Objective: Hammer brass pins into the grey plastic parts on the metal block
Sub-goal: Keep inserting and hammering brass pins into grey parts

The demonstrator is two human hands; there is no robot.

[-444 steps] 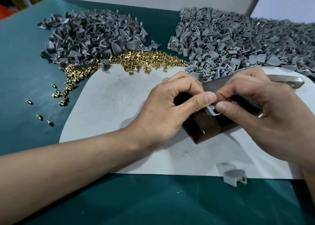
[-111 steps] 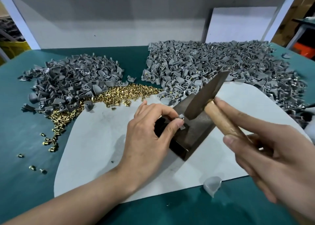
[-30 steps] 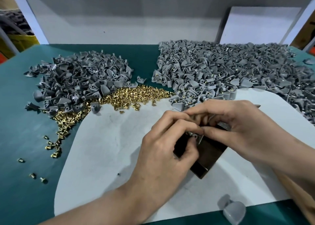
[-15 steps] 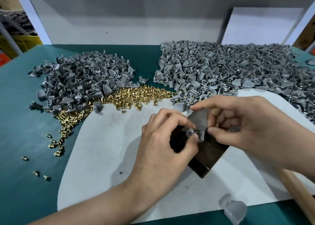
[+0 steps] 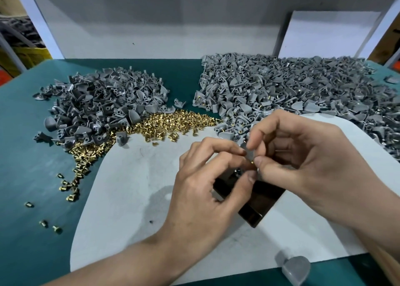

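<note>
Teal workbench (image 5: 32, 155), white mat (image 5: 134, 188): above the dark metal block (image 5: 259, 201), a person's left hand (image 5: 205, 188) is pinching a small brass pin (image 5: 252, 161), holding it against the grey plastic part (image 5: 249, 153) the right hand (image 5: 303, 160) is pinching to its right.

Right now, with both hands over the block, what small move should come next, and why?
Probably seat the pin in the part. The right hand pinches the part over the block, the left hand seems to pinch the pin against it, and the pin shows outside the part. Neither hand holds a hammer, so striking looks premature.
</note>
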